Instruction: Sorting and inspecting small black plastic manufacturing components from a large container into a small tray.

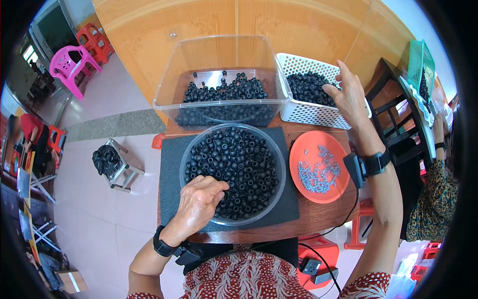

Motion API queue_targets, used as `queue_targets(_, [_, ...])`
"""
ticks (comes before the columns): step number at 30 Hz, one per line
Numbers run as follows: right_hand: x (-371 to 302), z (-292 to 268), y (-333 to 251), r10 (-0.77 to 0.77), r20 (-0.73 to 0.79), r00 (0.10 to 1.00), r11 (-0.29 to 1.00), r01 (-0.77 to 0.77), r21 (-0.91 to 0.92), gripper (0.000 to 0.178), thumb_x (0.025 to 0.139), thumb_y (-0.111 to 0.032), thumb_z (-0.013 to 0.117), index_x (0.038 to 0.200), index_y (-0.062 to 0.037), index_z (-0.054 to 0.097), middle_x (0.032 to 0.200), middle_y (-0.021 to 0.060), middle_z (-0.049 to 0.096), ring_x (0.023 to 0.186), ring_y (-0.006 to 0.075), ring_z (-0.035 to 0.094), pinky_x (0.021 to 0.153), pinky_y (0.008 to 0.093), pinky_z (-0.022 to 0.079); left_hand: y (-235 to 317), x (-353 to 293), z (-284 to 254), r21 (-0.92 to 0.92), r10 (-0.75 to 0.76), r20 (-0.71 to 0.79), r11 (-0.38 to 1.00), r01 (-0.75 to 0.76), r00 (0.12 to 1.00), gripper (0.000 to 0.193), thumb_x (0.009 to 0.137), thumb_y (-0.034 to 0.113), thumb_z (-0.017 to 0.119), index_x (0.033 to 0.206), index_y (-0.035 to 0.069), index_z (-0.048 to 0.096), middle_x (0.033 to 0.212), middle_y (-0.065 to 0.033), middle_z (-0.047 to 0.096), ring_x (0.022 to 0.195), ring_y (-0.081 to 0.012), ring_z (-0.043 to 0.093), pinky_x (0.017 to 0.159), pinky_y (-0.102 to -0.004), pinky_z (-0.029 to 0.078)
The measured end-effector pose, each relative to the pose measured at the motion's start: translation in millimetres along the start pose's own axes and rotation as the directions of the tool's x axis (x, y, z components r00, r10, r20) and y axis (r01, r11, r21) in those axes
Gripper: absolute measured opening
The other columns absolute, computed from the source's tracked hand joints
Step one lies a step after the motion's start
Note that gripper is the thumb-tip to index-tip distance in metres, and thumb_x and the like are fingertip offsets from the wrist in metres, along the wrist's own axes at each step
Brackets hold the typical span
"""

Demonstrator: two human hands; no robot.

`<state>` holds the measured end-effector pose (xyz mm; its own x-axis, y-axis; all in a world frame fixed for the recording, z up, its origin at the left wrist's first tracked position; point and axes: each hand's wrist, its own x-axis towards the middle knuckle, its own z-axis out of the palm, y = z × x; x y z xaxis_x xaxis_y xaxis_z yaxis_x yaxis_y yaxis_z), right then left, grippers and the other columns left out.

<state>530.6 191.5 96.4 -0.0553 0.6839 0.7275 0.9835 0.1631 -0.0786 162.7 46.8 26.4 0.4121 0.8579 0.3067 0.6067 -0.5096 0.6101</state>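
Note:
A round clear tub (283,174) full of small black ring-like plastic parts (239,159) stands on a dark mat (172,154) in front of me. My left hand (203,199) reaches over its near left rim, fingers curled together at the parts; whatever they pinch is hidden. My right hand (350,94) is raised at the right end of a white perforated basket (308,113), thumb and fingers apart, nothing visible in it. More black parts lie inside that basket. An orange plate (298,149) with small shiny pieces (318,174) sits right of the tub.
Behind the tub, a large clear box (167,94) holds more black parts, against a wooden panel (298,25). A cable (343,219) hangs over the table's right front edge. A stool (122,167) stands at left; another person's arm (439,134) is at far right.

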Motion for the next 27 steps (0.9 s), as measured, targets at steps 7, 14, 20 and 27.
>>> queue_targets(7, [-73,-44,-63,-0.09,0.152,0.984,0.923,0.025,0.383,0.023,0.074,-0.002,0.067,0.096,0.0029,0.062,0.077,0.0165,0.062,0.073,0.033,0.058,0.065,0.0408,0.047,2,-8,-9,-0.014,0.033,0.067,0.999,-0.032,0.997,0.021,0.066,0.002,0.074,0.086,0.001,0.067,0.08,-0.0091,0.064,0.076,-0.0253,0.06,0.068,-0.0349,0.047])
queue_targets(14, [-118,-74,-90,-0.183,0.166,0.969,0.87,0.081,0.486,0.018,0.072,0.004,0.068,0.089,0.003,0.062,0.07,0.0147,0.059,0.064,0.03,0.056,0.058,0.0382,0.045,10,-6,1,0.278,0.098,0.07,0.954,-0.114,0.993,0.026,0.059,0.006,0.078,0.081,0.002,0.064,0.074,-0.0078,0.06,0.07,-0.0253,0.056,0.065,-0.0369,0.044])
queue_targets(20, [-140,-82,-94,-0.208,0.174,0.963,0.837,0.083,0.541,0.017,0.07,0.006,0.069,0.086,0.004,0.063,0.069,0.014,0.059,0.058,0.0275,0.053,0.052,0.0362,0.041,1,-1,1,0.15,0.049,0.086,0.987,-0.061,0.995,0.022,0.059,0.003,0.075,0.077,0.001,0.063,0.068,-0.0083,0.059,0.067,-0.0254,0.056,0.063,-0.0365,0.045])
queue_targets(27, [-152,-78,-110,-0.194,0.188,0.963,0.788,0.039,0.614,0.02,0.069,0.006,0.07,0.087,0.0034,0.063,0.071,0.0134,0.061,0.059,0.0279,0.053,0.051,0.0368,0.04,-1,-2,-1,-0.039,-0.086,0.059,0.995,0.088,0.995,0.014,0.064,-0.004,0.07,0.077,0.0,0.063,0.066,-0.0047,0.06,0.062,-0.0167,0.057,0.058,-0.0289,0.045])
